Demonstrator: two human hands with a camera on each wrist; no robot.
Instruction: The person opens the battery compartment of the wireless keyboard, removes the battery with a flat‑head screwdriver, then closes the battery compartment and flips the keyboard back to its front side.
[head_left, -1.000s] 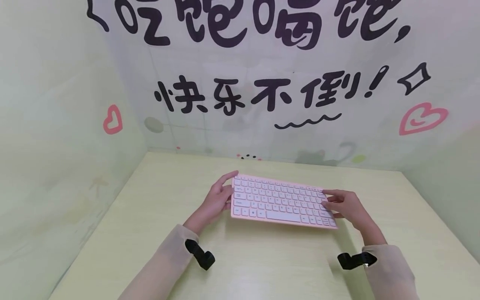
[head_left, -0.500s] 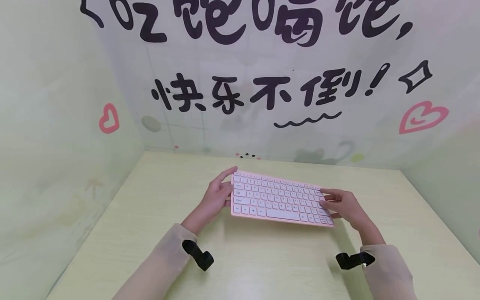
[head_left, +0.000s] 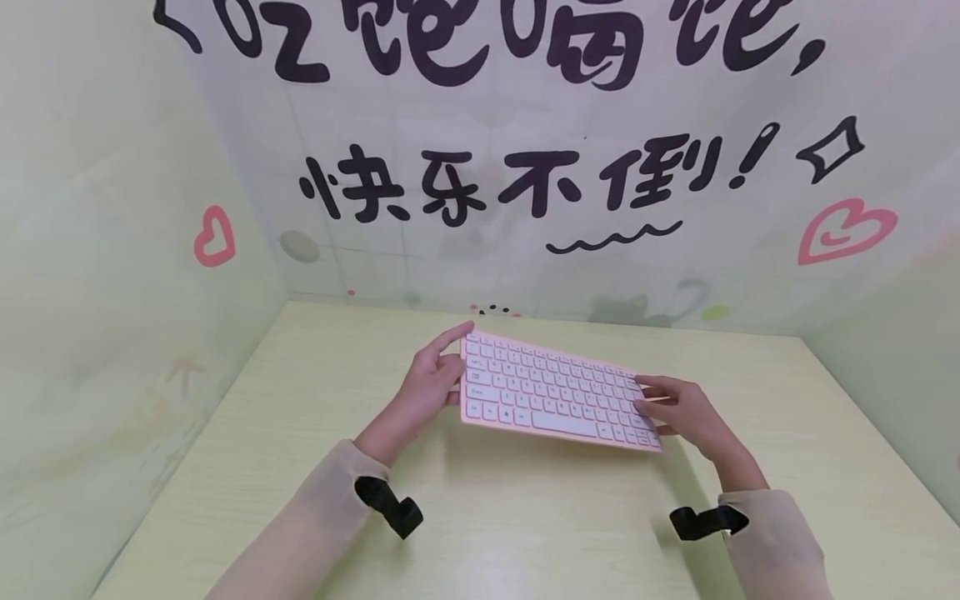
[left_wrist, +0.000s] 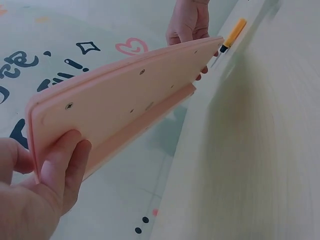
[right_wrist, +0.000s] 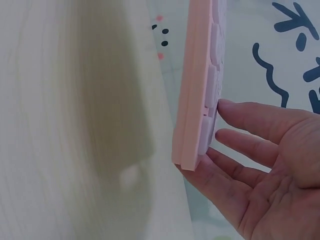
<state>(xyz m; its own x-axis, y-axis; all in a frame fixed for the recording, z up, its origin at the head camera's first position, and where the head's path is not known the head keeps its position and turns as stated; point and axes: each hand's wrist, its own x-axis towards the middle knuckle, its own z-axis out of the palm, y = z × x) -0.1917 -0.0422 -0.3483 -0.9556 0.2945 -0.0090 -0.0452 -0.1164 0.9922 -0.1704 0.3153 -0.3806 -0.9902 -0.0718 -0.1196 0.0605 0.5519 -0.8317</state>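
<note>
While a grained tabletop (head_left: 525, 525) lies below, left grip (head_left: 424, 386) and right grip (head_left: 690, 414) pinch a slim rectangular keyboard (head_left: 555, 390).

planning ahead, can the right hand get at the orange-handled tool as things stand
Probably not yet: the right hand is busy holding the keyboard. If freed, it likely could: nothing covers the orange handle in the left wrist view.
</note>
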